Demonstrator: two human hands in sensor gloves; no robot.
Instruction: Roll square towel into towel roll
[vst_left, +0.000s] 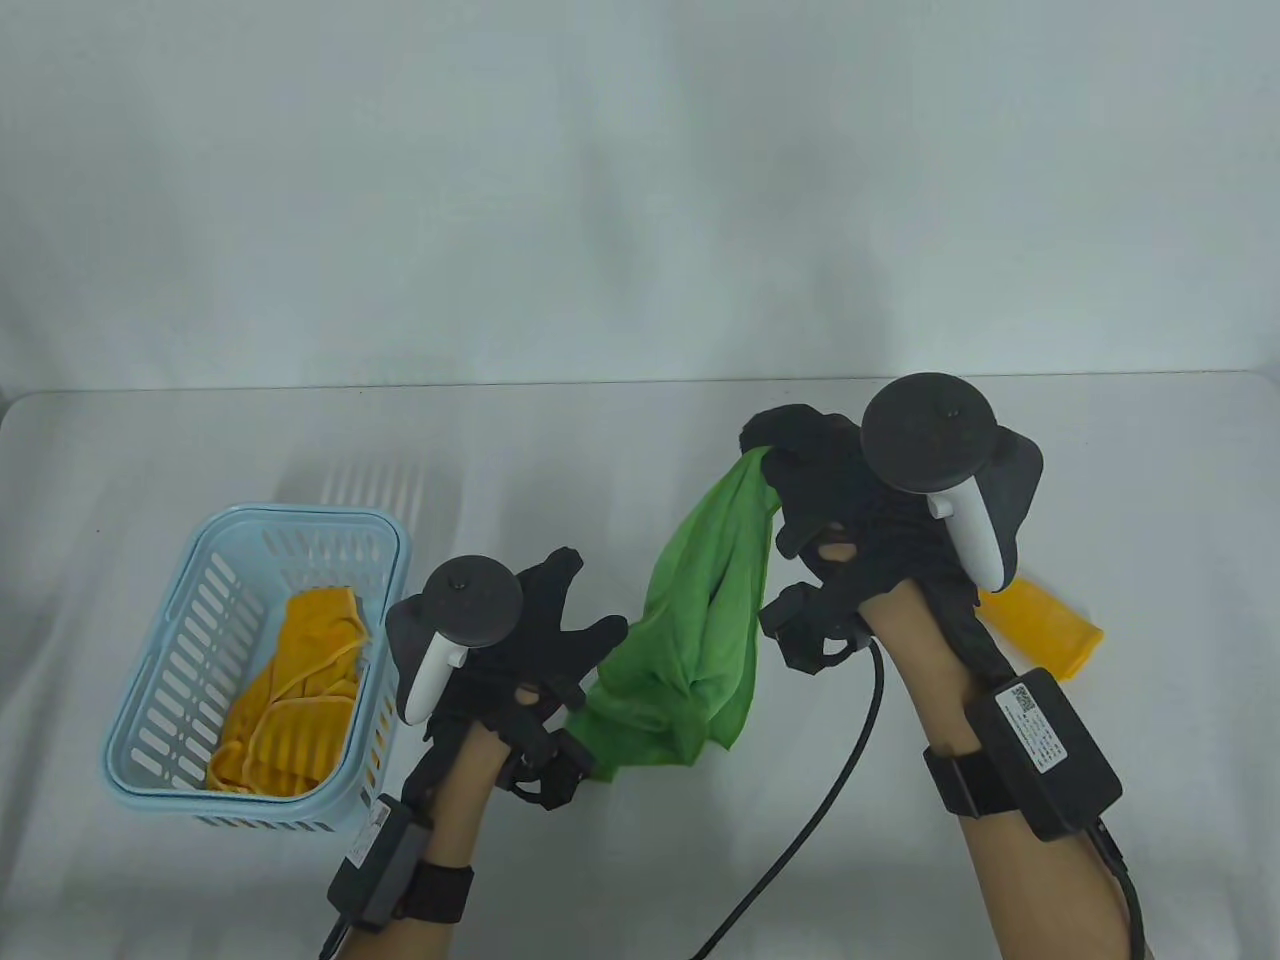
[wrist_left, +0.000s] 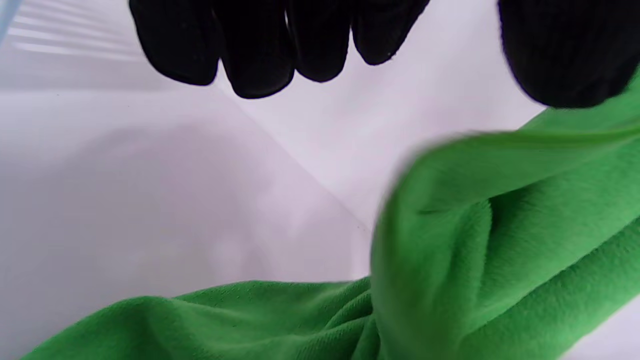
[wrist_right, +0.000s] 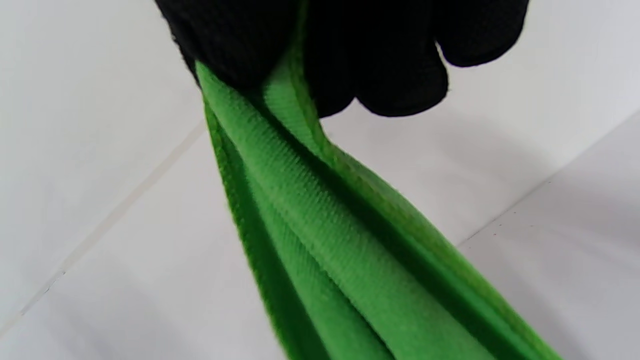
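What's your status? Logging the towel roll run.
Right hand pinches green towel aloft, bunched, unrolled. Left hand open beside its lower end. Nothing blocking.

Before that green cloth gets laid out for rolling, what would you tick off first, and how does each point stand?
1. Right hand pinches a corner of the green towel: ok.
2. Left hand has a hold too: not ok, its fingers are spread open.
3. Towel spread flat: not ok, it hangs bunched.
4. Bare table in front to lay it on: ok.
5. Basket and yellow roll out of the way: ok.
6. Towel's far corners untwisted: cannot tell.
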